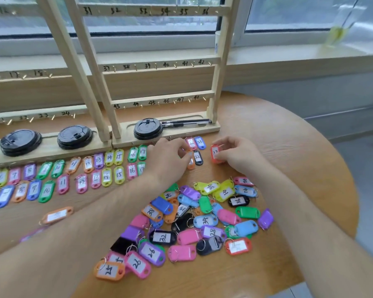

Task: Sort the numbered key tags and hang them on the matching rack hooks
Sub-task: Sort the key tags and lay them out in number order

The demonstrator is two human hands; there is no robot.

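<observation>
- Sorted rows [60,177]: tags laid in number order across the left of the frame, two deep, long axes pointing up-frame toward the rack [159,66]. Rack hooks in view are all bare, so probably sorting is not finished and hanging has not begun.
- Lids [74,137]: black, sitting on the rack base. Pens [187,122] lie in the base tray further right.
- Left hand [170,155]: centre frame, at the right end of the rows. Fingers are curled down on an orange tag [191,164], which looks pinched at its top end; the label is hidden.
- Black tag [198,158]: marked 22, flat on the table [289,147], just right of the orange one and between the two hands.
- Red tag [215,154]: pinched between thumb and fingers of the right hand [235,151], long axis up-frame and parallel to the black tag. The label is a twenty-something, with the second digit unclear.
- Key relation: the row end lies just left of the red tag. The right hand is nearer, so a short leftward set-down beside the black tag looks likely.
- Pile [202,218]: unsorted tags in the lower centre, between the forearms and nearer than both hands.
</observation>
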